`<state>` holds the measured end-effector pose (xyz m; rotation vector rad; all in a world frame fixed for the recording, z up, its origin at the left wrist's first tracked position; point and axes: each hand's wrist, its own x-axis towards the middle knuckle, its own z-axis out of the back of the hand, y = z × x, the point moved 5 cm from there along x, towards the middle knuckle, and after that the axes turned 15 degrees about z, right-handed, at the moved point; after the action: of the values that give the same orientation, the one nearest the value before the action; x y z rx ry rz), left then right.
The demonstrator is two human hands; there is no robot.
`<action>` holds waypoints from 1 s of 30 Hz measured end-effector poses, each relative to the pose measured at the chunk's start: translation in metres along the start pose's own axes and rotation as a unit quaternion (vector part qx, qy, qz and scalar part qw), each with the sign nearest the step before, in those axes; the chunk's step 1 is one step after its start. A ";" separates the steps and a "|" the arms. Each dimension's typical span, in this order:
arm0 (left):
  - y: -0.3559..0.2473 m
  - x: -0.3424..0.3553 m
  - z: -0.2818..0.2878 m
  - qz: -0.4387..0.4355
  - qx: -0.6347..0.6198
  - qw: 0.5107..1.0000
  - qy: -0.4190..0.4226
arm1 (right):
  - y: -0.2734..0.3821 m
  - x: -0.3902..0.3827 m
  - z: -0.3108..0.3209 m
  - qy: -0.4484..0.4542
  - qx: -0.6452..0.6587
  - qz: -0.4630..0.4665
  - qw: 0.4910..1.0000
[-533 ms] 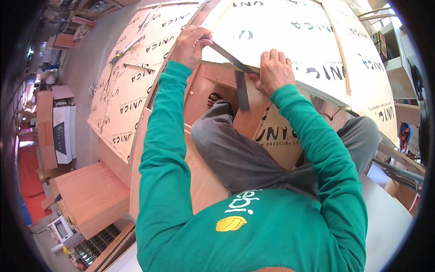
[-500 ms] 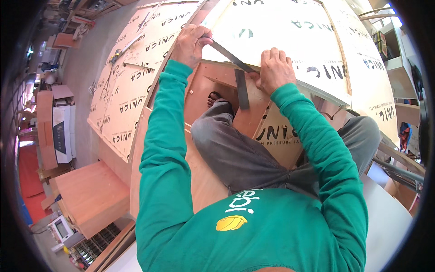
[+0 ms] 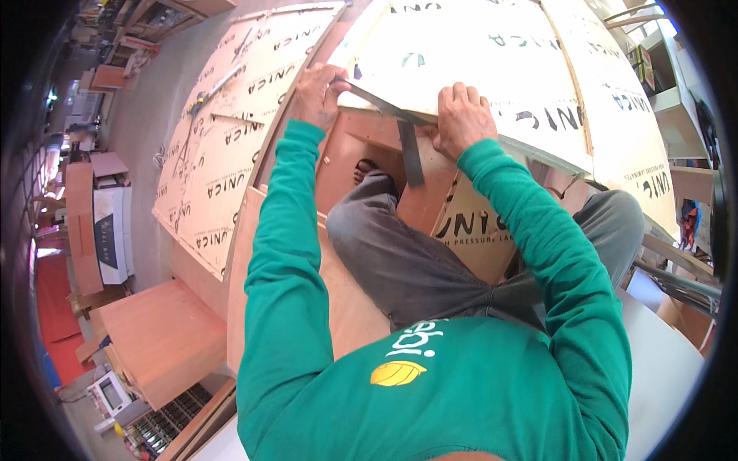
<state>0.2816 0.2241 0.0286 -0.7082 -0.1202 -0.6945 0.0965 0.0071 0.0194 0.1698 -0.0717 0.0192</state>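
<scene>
A dark, narrow flat strip [image 3: 380, 103] runs slantwise between my two hands, along the near edge of a pale printed laminate panel [image 3: 469, 54]. My left hand [image 3: 316, 94] is closed, pinching the strip's far-left end between thumb and fingers. My right hand [image 3: 466, 121] is closed over the panel edge, its fingers curled on top and its thumb below, at the strip's other end. Just left of that thumb, a dark flat length [image 3: 411, 154] hangs down into the opening; whether it belongs to the same strip I cannot tell.
Another printed panel [image 3: 219, 146] lies to the left with thin tools on it. My legs [image 3: 407, 246] straddle a wooden framework, one sandalled foot [image 3: 365, 169] inside the opening. A brown wooden box [image 3: 165, 334] stands at lower left; a white cabinet [image 3: 680, 107] at far right.
My left hand has come slightly nearer and left with the strip's end, so the strip slants less steeply. My right hand has barely moved. The whole view has shifted a little.
</scene>
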 end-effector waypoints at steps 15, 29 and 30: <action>-0.065 0.039 0.047 -0.049 0.013 0.998 0.022 | 0.018 0.012 -0.015 -0.063 0.008 0.037 0.997; -0.007 0.018 0.032 -0.014 -0.016 1.000 -0.020 | 0.025 0.022 -0.007 0.041 0.017 0.000 0.999; -0.004 0.017 0.029 -0.014 -0.019 1.000 -0.018 | 0.024 0.023 -0.008 0.044 0.012 0.000 0.999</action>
<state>0.2957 0.2311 0.0590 -0.7566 -0.1502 -0.7116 0.1192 0.0321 0.0176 0.1927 0.0154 0.0280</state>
